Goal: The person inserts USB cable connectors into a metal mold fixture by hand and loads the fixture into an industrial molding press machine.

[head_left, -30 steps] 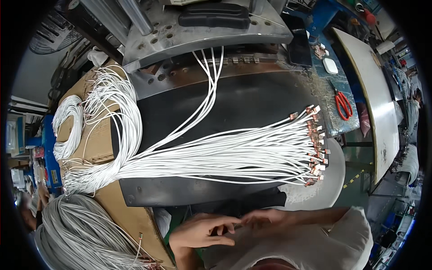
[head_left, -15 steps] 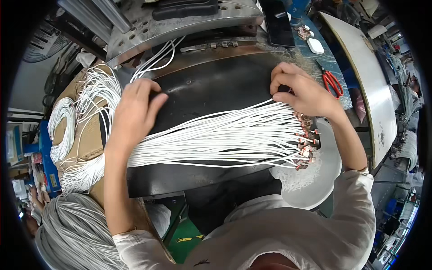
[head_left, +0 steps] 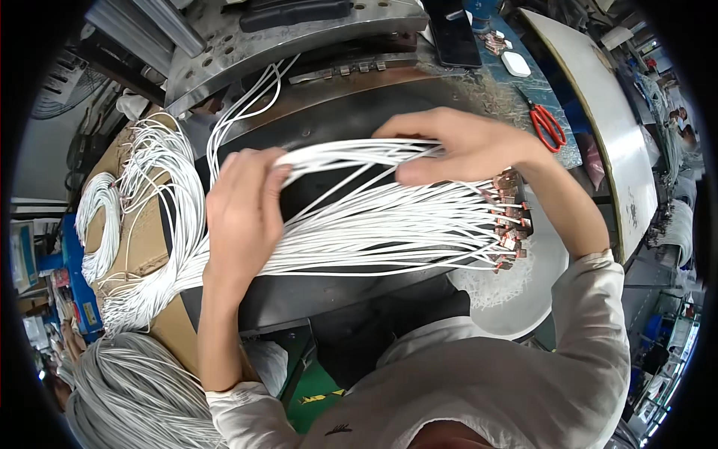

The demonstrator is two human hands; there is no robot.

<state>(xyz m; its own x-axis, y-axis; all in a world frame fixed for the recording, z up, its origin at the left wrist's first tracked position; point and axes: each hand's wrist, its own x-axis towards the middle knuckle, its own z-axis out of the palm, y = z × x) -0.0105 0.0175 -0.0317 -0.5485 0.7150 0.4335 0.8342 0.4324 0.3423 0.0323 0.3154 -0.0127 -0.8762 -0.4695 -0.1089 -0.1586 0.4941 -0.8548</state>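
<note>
A flat spread of white cables (head_left: 389, 232) lies across the black work surface (head_left: 329, 112). Small copper-coloured and orange connectors (head_left: 512, 243) sit at their right ends. A smaller bunch of white cables (head_left: 351, 152) is raised over the far edge of this spread. At its left end, the fingers of my left hand (head_left: 243, 213) are curled round it. My right hand (head_left: 467, 146) has the bunch between its fingers and thumb; the palm hides where those cables end. Leftward, the spread runs under my left wrist to a gathered tail (head_left: 142, 295).
A metal machine bed (head_left: 299, 41) stands at the back. At the far right lie a black phone (head_left: 456, 37), a white case (head_left: 515, 64) and red-handled cutters (head_left: 547, 127). A pale basin (head_left: 542, 292) holds white scraps. Grey cable (head_left: 134, 389) is coiled at lower left.
My right hand has moved left from the connector ends. A bunch of cables is now lifted between both hands, where the hands were apart before. My left hand has closed on it.
</note>
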